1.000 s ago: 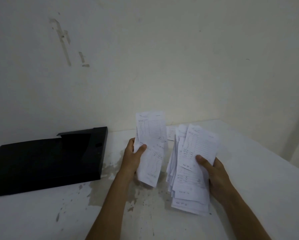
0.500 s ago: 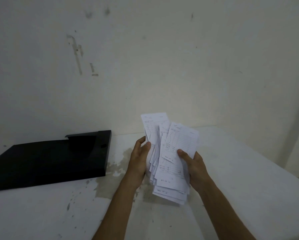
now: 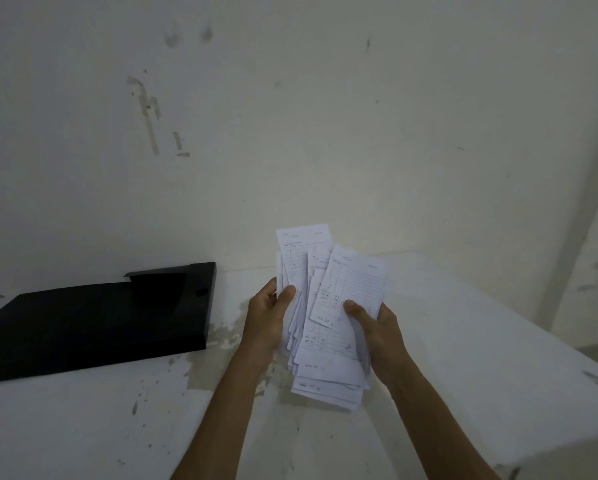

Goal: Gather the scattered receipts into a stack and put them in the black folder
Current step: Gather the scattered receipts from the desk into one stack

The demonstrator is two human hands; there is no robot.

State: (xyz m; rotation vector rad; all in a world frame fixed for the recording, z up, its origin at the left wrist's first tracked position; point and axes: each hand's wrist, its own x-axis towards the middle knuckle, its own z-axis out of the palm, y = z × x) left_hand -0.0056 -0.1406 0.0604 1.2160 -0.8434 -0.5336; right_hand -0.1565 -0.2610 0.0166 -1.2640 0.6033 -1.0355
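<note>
The loose stack of white printed paper receipts (image 3: 328,323) carries ruled tables and short lines of dark print, with a few pen strokes across the upper sheets, but the lettering is too small and blurred to read. No brand or label shows on the flat black rectangular folder (image 3: 93,320), which lies open on the worn white table (image 3: 481,341) to the left of the stack, its far edge close to the stained white wall (image 3: 290,133).

The stack is held up above the table, between the two hands, with its sheets fanned and uneven: one receipt sticks up higher than the rest at the far left corner, and several lower edges step down toward the person. The left hand (image 3: 268,320) grips the stack's left edge, thumb pressed on the front of the sheets and fingers hidden behind them. The right hand (image 3: 377,327) grips the stack's right edge in the same way, thumb laid across the front sheet, palm cupped under the side. Both bare forearms reach forward from the bottom of the view and converge on the stack. The folder is apart from the stack and from both hands.
</note>
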